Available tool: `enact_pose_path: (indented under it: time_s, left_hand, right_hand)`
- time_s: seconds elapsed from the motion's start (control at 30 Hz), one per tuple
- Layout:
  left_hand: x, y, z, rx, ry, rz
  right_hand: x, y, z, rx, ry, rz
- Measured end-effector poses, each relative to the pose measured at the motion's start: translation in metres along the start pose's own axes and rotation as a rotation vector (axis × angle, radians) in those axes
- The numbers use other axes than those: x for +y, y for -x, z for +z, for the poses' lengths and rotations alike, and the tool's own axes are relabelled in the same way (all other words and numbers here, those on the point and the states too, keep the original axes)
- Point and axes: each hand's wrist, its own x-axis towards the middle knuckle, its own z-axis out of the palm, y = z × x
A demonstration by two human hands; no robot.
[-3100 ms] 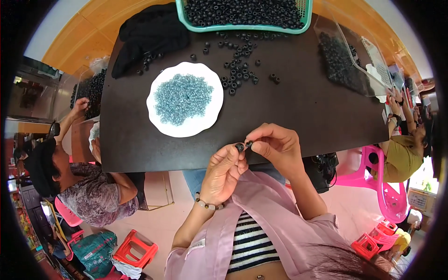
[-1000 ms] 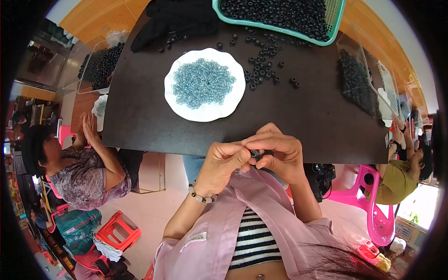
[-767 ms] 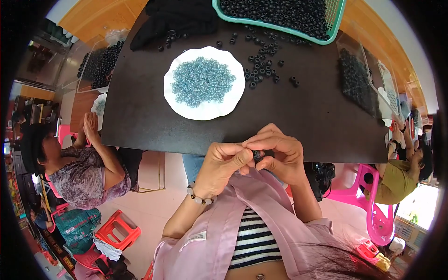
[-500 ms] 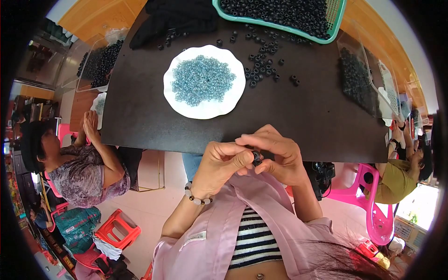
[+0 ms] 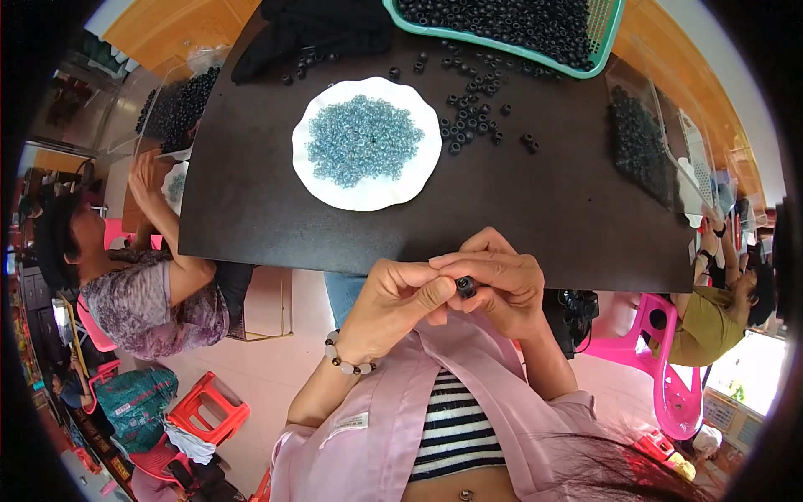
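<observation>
Head view: bodyward of the white plate [image 5: 368,201], a black bead [image 5: 466,287] is pinched by left hand [image 5: 395,306] and right hand [image 5: 508,287], each grip narrow; likely light, rigid, slippery, best held by its sides.

The left hand [image 5: 389,305] and right hand [image 5: 508,289] partly hide the bead [image 5: 466,287] between their fingertips. The top edge cuts off the basket [image 5: 585,74] and the cloth [image 5: 314,32]. A black object [image 5: 577,318], partly behind the right forearm [image 5: 548,360], cannot be identified. Print on the label [image 5: 347,425] is too small to read.
</observation>
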Motion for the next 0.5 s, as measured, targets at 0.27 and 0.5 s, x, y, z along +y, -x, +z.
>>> enact_pose_path:
  time_s: [0.27, 0.5]
  left_hand:
    - [0.0017, 0.0039, 0.0003, -0.007, 0.026, -0.027]
    - [0.0022, 0.0048, 0.0062, 0.012, 0.065, -0.045]
  right_hand:
    - [-0.0003, 0.0030, 0.0049, 0.046, -0.028, 0.007]
    - [-0.0045, 0.0077, 0.0060, 0.074, 0.094, 0.010]
